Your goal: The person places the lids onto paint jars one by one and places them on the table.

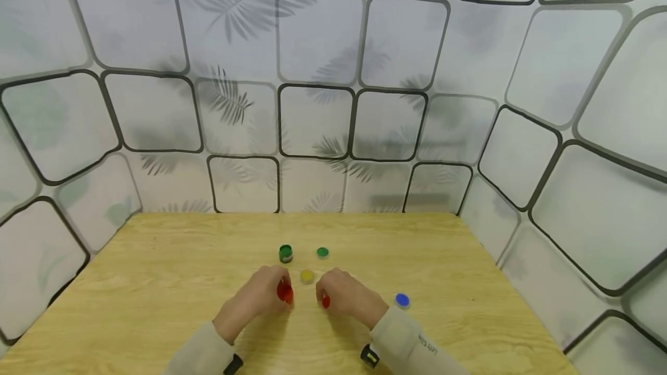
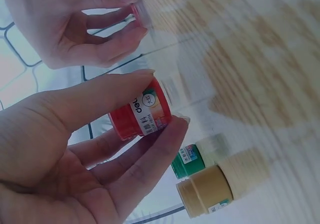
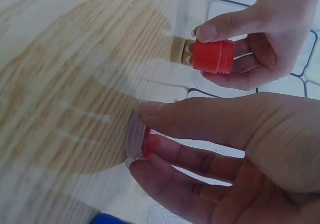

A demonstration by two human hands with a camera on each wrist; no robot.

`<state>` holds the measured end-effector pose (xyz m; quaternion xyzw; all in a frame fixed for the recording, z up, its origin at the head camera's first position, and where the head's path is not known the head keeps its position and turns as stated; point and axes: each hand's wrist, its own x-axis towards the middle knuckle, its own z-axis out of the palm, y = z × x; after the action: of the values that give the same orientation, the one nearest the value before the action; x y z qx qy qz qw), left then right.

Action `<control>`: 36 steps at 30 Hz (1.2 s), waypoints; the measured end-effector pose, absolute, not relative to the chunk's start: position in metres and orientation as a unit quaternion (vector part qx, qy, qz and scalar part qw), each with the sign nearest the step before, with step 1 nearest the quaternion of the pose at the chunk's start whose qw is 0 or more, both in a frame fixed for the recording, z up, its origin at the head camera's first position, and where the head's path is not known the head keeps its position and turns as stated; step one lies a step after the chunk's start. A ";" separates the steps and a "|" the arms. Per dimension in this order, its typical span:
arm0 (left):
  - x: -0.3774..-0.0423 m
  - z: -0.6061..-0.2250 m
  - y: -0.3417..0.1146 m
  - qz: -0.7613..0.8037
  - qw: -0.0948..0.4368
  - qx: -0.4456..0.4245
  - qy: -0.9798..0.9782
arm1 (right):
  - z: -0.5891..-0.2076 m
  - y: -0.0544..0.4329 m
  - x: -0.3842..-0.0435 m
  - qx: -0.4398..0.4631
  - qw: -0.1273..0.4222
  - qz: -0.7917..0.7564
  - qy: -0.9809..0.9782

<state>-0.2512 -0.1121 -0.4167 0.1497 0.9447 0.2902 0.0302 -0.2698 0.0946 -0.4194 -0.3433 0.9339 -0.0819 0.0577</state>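
Note:
My left hand (image 1: 260, 291) grips a small red paint jar (image 2: 140, 111) between thumb and fingers. Its white label faces the left wrist camera, and the threaded neck shows in the right wrist view. A short gap to the right, my right hand (image 1: 346, 294) pinches a clear round lid (image 3: 135, 136) with red on its inner side. The lid is on edge, close over the tabletop. Just beyond both hands stands an ochre paint jar (image 2: 205, 190), with a green paint jar (image 1: 285, 253) behind it to the left.
A green disc, apparently a lid (image 1: 322, 252), lies right of the green jar. Beyond my right wrist sits a blue round piece (image 1: 402, 300). The wooden table (image 1: 182, 259) ends at a patterned curtain-like backdrop (image 1: 318, 120) at the back and sides.

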 end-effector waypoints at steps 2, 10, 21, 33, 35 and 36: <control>-0.250 -0.417 -0.112 0.293 0.029 0.157 0.943 | -0.420 0.095 -0.269 -0.336 0.065 -0.086 0.936; -0.251 -0.421 -0.114 0.304 0.032 0.182 0.934 | -0.421 0.098 -0.270 -0.334 0.067 -0.084 0.936; -0.252 -0.419 -0.115 0.324 0.028 0.207 0.923 | -0.412 0.106 -0.274 -0.332 0.059 -0.115 0.934; -0.253 -0.417 -0.113 0.335 0.035 0.214 0.917 | -0.401 0.109 -0.277 -0.363 0.030 -0.169 0.916; -0.252 -0.417 -0.113 0.338 0.034 0.215 0.916 | -0.400 0.109 -0.275 -0.374 0.019 -0.181 0.909; -0.252 -0.417 -0.112 0.339 0.033 0.216 0.915 | -0.399 0.109 -0.275 -0.378 0.013 -0.184 0.907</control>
<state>-0.2516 -0.1123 -0.4169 0.2163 0.9148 0.3394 0.0333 -0.2747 0.1086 -0.3990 -0.3783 0.9072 -0.1837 0.0127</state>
